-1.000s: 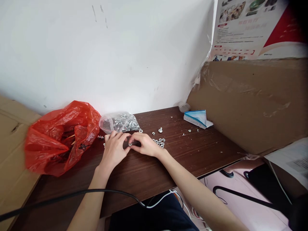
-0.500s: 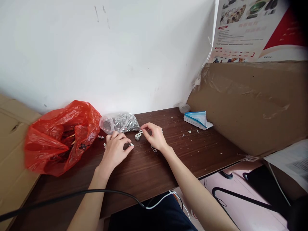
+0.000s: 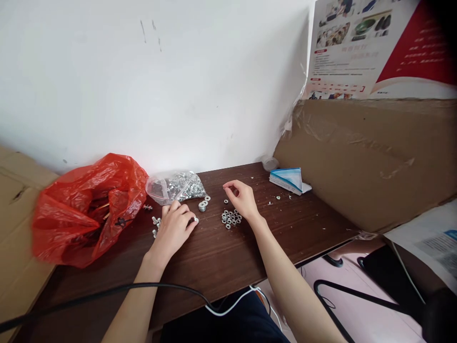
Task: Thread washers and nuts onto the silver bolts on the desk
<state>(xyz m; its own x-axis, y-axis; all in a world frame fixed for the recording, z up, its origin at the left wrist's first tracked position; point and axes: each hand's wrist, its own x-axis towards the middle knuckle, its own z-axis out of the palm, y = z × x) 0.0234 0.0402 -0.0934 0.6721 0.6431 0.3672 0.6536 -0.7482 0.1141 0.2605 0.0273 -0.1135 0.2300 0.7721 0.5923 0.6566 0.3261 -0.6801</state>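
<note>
My left hand point(image 3: 174, 228) rests on the dark wooden table point(image 3: 221, 257), fingers curled round a small silver piece at its fingertips. My right hand point(image 3: 242, 197) hovers further back, thumb and fingers pinched together just above a cluster of silver nuts point(image 3: 231, 217). What the pinch holds is too small to make out. A short stack of washers point(image 3: 203, 205) lies between the two hands. A few small bolts point(image 3: 155, 222) lie left of my left hand.
A crumpled red plastic bag point(image 3: 85, 207) sits at the left, beside a clear bag of silver hardware point(image 3: 176, 186). A blue-and-white packet point(image 3: 289, 179) lies at the back right. Cardboard walls stand at both sides. A black cable point(image 3: 107, 293) crosses the table's front.
My hands have come apart. The right hand moved from the left hand to the washers, then right over the nuts. The left hand stayed put. The view shifted slightly.
</note>
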